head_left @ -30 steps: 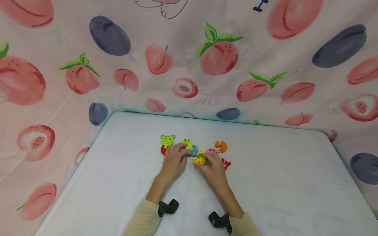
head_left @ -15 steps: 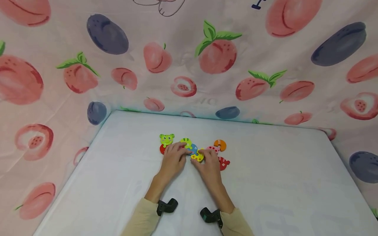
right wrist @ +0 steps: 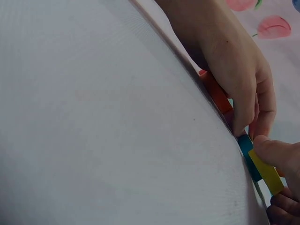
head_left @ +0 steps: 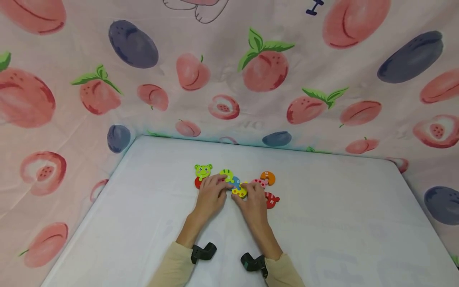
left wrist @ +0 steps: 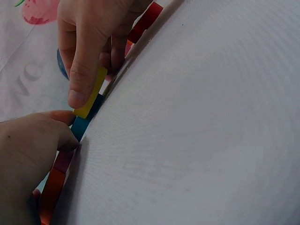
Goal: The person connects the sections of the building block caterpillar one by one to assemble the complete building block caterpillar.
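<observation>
A row of flat, colourful caterpillar puzzle pieces lies on the table. My right hand (head_left: pixel 254 203) pinches the yellow spotted piece (head_left: pixel 239 193) between thumb and fingers. In the right wrist view this yellow piece (right wrist: pixel 266 172) sits slightly higher than the blue piece (right wrist: pixel 247 147) and overlaps its edge. My left hand (head_left: pixel 211 195) holds the row beside it, thumb at the blue piece (head_left: pixel 235 183) and a fingertip on the green striped piece (head_left: pixel 226 173). Left of that hand lie a green animal-head piece (head_left: pixel 203 170) and a red piece (head_left: pixel 197 183), partly hidden by the fingers.
Right of my right hand lie a pink spotted piece (head_left: pixel 259 183), an orange piece (head_left: pixel 267 178) numbered 10 and a red striped piece (head_left: pixel 271 200). The white table (head_left: pixel 340 215) ends at a fruit-print curtain (head_left: pixel 229 79) behind.
My right hand has moved slightly left with the yellow piece, which has turned and come up against the blue piece. My left hand has stayed in place.
</observation>
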Motion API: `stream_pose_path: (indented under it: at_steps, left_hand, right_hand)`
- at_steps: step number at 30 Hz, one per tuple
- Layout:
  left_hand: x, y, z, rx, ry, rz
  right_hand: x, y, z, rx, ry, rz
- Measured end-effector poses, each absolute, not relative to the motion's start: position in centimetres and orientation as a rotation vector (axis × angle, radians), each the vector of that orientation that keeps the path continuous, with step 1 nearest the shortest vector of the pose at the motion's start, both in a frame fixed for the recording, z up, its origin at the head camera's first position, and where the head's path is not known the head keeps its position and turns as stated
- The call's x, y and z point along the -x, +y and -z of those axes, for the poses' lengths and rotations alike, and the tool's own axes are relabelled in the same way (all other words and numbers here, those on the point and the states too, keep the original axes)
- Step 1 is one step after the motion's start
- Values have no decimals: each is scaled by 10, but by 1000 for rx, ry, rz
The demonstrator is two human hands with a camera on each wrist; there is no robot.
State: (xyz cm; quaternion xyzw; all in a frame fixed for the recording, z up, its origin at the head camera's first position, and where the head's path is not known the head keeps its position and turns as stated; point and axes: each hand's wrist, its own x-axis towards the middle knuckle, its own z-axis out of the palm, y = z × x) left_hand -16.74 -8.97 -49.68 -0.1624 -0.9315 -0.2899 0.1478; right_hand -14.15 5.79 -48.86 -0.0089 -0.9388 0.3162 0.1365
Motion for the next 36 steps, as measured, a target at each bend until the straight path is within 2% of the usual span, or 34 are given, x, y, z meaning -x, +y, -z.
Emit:
stream_pose_path:
  at_steps: [26, 36]
  left_hand:
    - [166, -89, 496, 457, -2706, 854]
    - [166, -89, 497, 457, -2704, 869]
  right_hand:
    - [134, 58, 494, -36, -2777, -758]
    - [136, 71, 492, -137, -2654, -946]
